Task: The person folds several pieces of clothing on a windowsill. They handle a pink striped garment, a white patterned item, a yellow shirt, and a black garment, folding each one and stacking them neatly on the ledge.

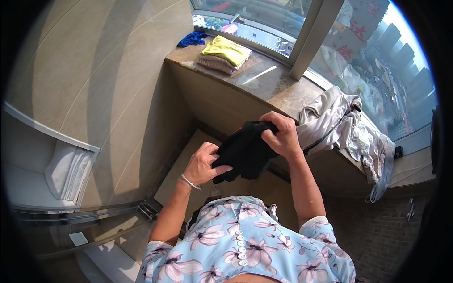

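A black cloth garment (244, 152) hangs between my two hands, in front of my body and above the floor. My left hand (203, 164) grips its left edge, with the thumb lying over the cloth. At its upper right corner, my right hand (281, 134) pinches the fabric in a closed fist. A small red patch shows at the garment's upper edge. Just beyond my right hand, a rumpled heap of pale grey clothing (329, 116) lies on the stone window ledge (279, 90).
Folded clothes with a yellow one on top (226, 49) sit on the ledge's far left, beside a blue cloth (192, 39). Windows (254, 21) rise behind the ledge. White folded towels (69, 173) fill a wall niche at left. A plastic bag (384, 169) droops over the ledge's right end.
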{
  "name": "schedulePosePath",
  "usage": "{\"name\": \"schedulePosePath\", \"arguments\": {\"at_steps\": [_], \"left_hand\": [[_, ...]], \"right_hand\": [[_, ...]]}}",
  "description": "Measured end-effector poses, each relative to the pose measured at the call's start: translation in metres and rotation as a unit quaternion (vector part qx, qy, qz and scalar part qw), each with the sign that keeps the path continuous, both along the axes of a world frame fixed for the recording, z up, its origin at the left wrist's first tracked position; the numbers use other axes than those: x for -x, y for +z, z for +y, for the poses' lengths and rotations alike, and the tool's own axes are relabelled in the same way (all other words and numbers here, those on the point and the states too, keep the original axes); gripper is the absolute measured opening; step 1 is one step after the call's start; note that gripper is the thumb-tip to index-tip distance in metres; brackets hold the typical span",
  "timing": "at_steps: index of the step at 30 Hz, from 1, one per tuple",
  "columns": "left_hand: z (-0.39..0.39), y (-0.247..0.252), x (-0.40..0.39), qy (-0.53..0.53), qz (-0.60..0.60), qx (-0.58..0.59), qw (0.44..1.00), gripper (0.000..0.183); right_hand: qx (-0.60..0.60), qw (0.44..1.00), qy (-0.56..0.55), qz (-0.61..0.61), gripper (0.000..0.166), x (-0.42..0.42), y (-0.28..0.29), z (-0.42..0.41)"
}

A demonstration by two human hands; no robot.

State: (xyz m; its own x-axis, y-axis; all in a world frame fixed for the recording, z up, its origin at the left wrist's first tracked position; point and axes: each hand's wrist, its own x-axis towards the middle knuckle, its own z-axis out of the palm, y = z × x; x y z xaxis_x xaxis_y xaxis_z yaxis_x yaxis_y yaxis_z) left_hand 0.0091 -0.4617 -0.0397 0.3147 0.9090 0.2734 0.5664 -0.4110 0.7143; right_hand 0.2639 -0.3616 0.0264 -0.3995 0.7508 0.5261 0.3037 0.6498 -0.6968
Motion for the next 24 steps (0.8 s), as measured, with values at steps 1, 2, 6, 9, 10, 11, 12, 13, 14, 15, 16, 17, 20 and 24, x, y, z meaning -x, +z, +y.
{"name": "schedulePosePath", "arguments": {"at_steps": [1, 2, 6, 9, 10, 11, 12, 13, 14, 15, 16, 17, 20, 24], "left_hand": [[0.001, 0.001, 0.001, 0.006, 0.01, 0.003, 1.0, 0.034], [0.001, -0.003, 0.003, -0.003, 0.032, 0.036, 0.999, 0.034], [0.001, -0.035, 0.009, -0.014, 0.096, 0.051, 0.994, 0.032], [-0.004, -0.074, 0.018, 0.04, 0.11, 0.057, 0.991, 0.033], [-0.006, -0.08, 0.022, 0.058, 0.127, 0.076, 0.987, 0.034], [-0.008, -0.09, 0.025, 0.073, 0.136, 0.097, 0.983, 0.035], [-0.01, -0.099, 0.027, 0.089, 0.145, 0.118, 0.978, 0.036], [-0.014, -0.111, 0.029, 0.103, 0.148, 0.14, 0.974, 0.036], [-0.018, -0.123, 0.03, 0.111, 0.142, 0.147, 0.973, 0.035], [-0.02, -0.136, 0.03, 0.114, 0.135, 0.155, 0.972, 0.035], [-0.025, -0.146, 0.029, 0.114, 0.121, 0.146, 0.975, 0.033], [-0.029, -0.157, 0.026, 0.113, 0.089, 0.151, 0.978, 0.032], [-0.039, -0.176, 0.014, 0.114, -0.012, 0.2, 0.973, 0.033], [-0.046, -0.177, -0.013, 0.077, -0.04, 0.249, 0.965, 0.036]], "right_hand": [[0.008, 1.0, -0.006, 0.009, 0.022, -0.001, -0.001, 0.001], [0.009, 1.0, -0.006, 0.014, 0.022, -0.001, 0.001, 0.0], [-0.002, 0.999, -0.001, 0.038, 0.022, 0.0, 0.008, 0.0], [-0.013, 0.999, -0.006, 0.045, 0.023, 0.001, 0.01, -0.002], [-0.016, 0.999, -0.012, 0.05, 0.023, 0.0, 0.01, -0.002], [-0.018, 0.998, -0.018, 0.055, 0.023, -0.001, 0.01, -0.002], [-0.018, 0.998, -0.023, 0.057, 0.023, -0.003, 0.011, -0.002], [-0.017, 0.998, -0.026, 0.06, 0.023, -0.004, 0.011, -0.002], [-0.017, 0.997, -0.029, 0.063, 0.023, -0.005, 0.012, -0.002], [-0.012, 0.998, -0.029, 0.06, 0.024, -0.009, 0.012, -0.003], [-0.008, 0.998, -0.026, 0.058, 0.024, -0.012, 0.012, -0.003], [-0.005, 0.998, -0.018, 0.059, 0.024, -0.012, 0.013, -0.004], [0.008, 0.998, 0.007, 0.056, 0.023, -0.012, 0.012, -0.008], [0.018, 0.996, -0.005, 0.09, 0.022, -0.015, 0.006, -0.011]]}}
